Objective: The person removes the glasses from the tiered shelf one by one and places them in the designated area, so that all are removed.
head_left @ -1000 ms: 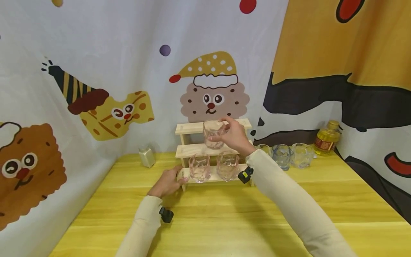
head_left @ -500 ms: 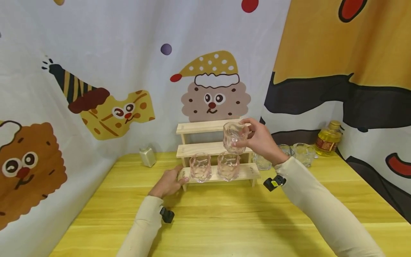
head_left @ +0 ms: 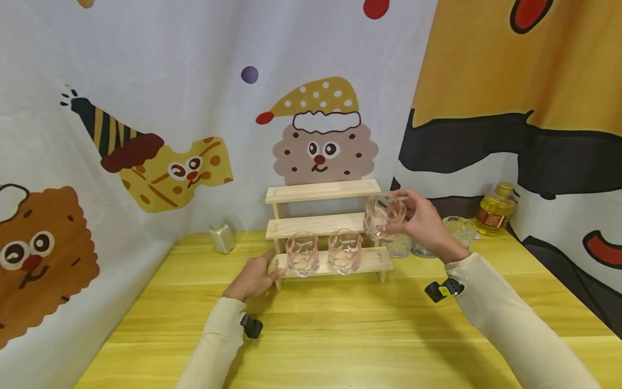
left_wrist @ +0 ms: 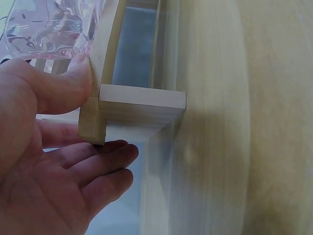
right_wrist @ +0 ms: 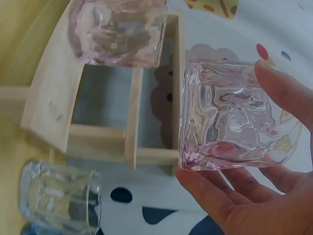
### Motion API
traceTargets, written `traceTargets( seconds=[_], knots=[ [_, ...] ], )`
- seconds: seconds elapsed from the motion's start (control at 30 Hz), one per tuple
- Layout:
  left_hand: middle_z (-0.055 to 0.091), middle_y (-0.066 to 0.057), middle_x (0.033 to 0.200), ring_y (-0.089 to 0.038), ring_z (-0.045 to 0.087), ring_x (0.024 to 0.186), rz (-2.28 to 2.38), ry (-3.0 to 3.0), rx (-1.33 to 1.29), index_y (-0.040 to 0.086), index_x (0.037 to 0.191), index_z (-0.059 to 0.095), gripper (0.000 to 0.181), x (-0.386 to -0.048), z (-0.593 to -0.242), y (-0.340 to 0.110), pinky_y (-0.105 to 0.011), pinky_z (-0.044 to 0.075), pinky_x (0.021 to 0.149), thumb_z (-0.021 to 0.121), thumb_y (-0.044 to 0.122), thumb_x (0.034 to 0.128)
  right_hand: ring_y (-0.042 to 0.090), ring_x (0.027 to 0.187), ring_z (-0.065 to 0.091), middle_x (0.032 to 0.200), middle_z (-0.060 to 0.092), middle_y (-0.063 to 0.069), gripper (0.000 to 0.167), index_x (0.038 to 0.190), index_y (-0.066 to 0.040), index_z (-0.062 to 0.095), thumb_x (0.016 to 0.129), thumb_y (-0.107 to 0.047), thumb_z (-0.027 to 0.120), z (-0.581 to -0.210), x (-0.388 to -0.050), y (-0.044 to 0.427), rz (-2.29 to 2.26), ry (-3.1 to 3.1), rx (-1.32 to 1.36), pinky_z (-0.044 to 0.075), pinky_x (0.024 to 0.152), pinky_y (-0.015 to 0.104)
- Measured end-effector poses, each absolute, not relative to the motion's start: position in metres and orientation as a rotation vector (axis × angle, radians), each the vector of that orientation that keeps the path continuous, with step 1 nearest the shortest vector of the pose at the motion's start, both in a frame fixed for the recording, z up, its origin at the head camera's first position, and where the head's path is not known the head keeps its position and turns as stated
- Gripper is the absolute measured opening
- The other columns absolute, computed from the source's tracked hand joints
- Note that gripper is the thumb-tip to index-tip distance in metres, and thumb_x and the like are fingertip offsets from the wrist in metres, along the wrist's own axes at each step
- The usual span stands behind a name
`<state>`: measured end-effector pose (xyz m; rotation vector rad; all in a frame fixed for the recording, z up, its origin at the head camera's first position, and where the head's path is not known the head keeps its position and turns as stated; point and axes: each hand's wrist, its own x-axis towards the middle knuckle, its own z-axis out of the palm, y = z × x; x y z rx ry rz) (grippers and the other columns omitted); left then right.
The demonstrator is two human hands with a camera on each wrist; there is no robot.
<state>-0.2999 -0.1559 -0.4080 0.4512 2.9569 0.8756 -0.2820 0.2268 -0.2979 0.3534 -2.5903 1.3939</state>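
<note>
Right hand point(head_left: 424, 220) has moved rightward, fingers point(right_wrist: 201, 190) curled round a pink glass point(head_left: 377, 216); left hand point(head_left: 252, 277) grips the rack point(head_left: 320, 192).

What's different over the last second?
The right hand has carried its glass rightward and slightly lower in the head view, from mid-stand to the stand's right end. Nothing was grabbed or released. Unchanged: the left hand grips the bottom shelf's left end, and two glasses stand on that shelf.
</note>
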Motion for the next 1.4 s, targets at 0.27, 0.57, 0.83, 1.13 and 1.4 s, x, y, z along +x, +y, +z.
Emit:
traceTargets(
  seconds=[0.27,0.57,0.83,1.13,1.4],
  knots=[
    [0.071,-0.02,0.117,-0.029,0.069,0.105,0.883,2.968,0.464,0.006,0.148,0.047,0.055,-0.301,-0.409,-0.159,-0.048,0.055,0.092,0.064,0.026,0.0995,0.026,0.108,0.063,0.128,0.065,0.018,0.077,0.143,-0.007,0.043,0.08,-0.019,0.086,-0.307,-0.277,0.244,1.354,-2.625,0.295,0.051,0.087,0.033],
    [0.07,-0.021,0.121,-0.032,0.068,0.11,0.914,2.958,0.458,0.004,0.148,0.047,0.056,-0.302,-0.412,-0.158,-0.05,0.055,0.094,0.064,0.027,0.0994,0.035,0.114,0.062,0.129,0.061,0.021,0.079,0.142,-0.005,0.043,0.078,-0.02,0.088,-0.325,-0.268,0.269,1.346,-2.661,0.26,0.054,0.082,0.031],
    [0.071,-0.018,0.119,-0.027,0.069,0.106,0.943,2.941,0.445,0.007,0.149,0.046,0.057,-0.301,-0.411,-0.157,-0.048,0.055,0.094,0.064,0.028,0.0994,0.037,0.112,0.061,0.131,0.059,0.026,0.078,0.14,0.001,0.043,0.077,-0.013,0.087,-0.345,-0.269,0.283,1.33,-2.688,0.225,0.053,0.079,0.031],
    [0.069,-0.021,0.124,-0.033,0.067,0.114,0.943,2.943,0.449,0.006,0.147,0.047,0.055,-0.3,-0.413,-0.158,-0.051,0.054,0.097,0.064,0.027,0.0995,0.035,0.11,0.059,0.121,0.061,0.023,0.076,0.134,0.003,0.042,0.075,-0.012,0.088,-0.37,-0.274,0.288,1.33,-2.707,0.231,0.053,0.08,0.032],
    [0.068,-0.022,0.125,-0.032,0.067,0.114,0.948,2.936,0.459,0.006,0.148,0.046,0.056,-0.301,-0.413,-0.157,-0.051,0.054,0.098,0.064,0.027,0.0999,0.035,0.11,0.058,0.12,0.058,0.023,0.075,0.132,0.005,0.042,0.073,-0.009,0.087,-0.39,-0.279,0.289,1.35,-2.722,0.254,0.052,0.08,0.033]
  ],
)
